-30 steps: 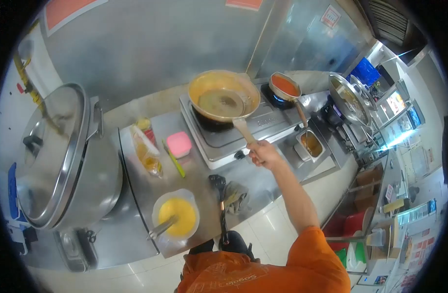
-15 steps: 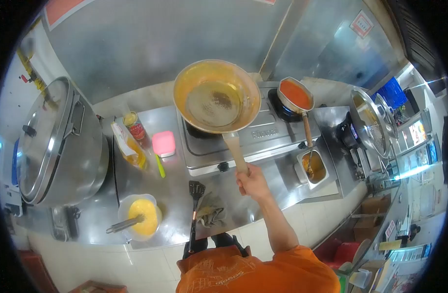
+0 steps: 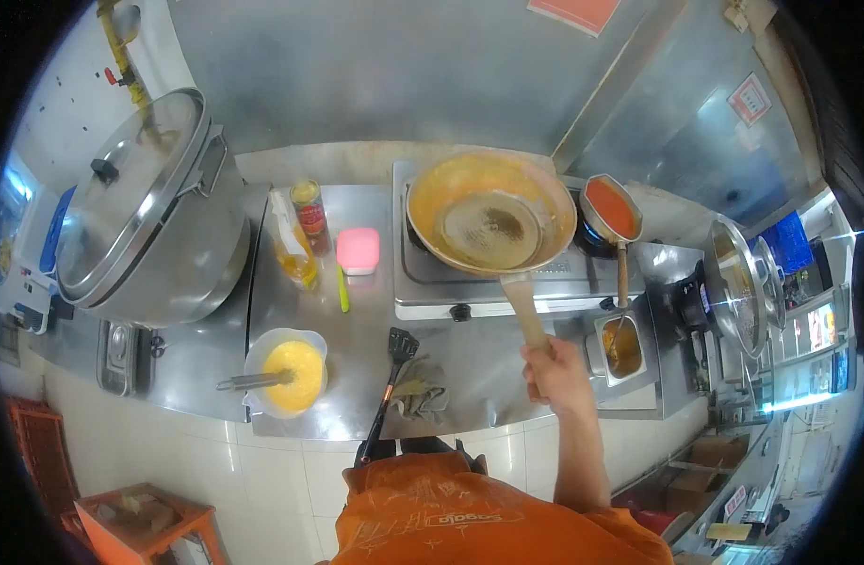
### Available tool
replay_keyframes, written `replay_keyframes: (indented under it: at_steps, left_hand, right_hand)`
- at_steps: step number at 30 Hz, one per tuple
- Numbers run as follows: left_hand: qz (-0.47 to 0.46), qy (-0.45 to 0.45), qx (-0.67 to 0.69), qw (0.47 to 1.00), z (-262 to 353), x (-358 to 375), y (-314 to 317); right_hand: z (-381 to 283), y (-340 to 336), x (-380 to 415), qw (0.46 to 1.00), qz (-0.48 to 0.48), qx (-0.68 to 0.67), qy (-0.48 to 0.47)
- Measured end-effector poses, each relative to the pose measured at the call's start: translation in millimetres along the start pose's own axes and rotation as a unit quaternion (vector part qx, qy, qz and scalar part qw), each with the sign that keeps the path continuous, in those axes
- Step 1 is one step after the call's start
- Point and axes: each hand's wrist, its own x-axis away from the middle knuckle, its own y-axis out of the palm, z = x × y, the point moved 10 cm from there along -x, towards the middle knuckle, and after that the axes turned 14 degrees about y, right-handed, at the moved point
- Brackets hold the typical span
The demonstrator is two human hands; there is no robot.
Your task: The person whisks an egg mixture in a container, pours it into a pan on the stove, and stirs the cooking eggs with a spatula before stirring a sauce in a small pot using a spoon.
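My right hand [image 3: 557,379] is closed round the wooden handle of a large pan [image 3: 536,202]. Clear liquid with a dark patch lies in the pan, which is over the left part of the steel gas stove [image 3: 415,290]. A smaller pot of red sauce [image 3: 611,209] sits on the right burner. Below the stove, a black slotted spatula [image 3: 401,348] lies beside a crumpled grey cloth [image 3: 421,390] on the counter. My left hand is out of the frame.
At left stand a huge lidded pot [image 3: 182,250], a bowl of yellow liquid [image 3: 295,375] with a whisk, an oil bottle [image 3: 295,262], a can [image 3: 309,209] and a pink container [image 3: 358,250]. A steel container [image 3: 622,348] of food is at right.
The view has shifted, so the counter and the stove appear further right and the big pot slightly higher. My right hand still grips the pan handle; the pan sits lower against the stove.
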Motion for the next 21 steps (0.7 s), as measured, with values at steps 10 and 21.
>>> replay_keyframes:
  at_steps: [10,21]
  left_hand:
    - [0.008,-0.052,-0.012,0.999,-47.1,15.4,1.2]
    - [0.082,-0.2,0.005,0.976,-148.6,104.3,-22.3]
  right_hand:
    - [28.0,-0.5,-10.3,0.984,-0.103,-0.138,0.047]
    - [28.0,48.9,-23.1,0.993,-0.099,-0.059,-0.036]
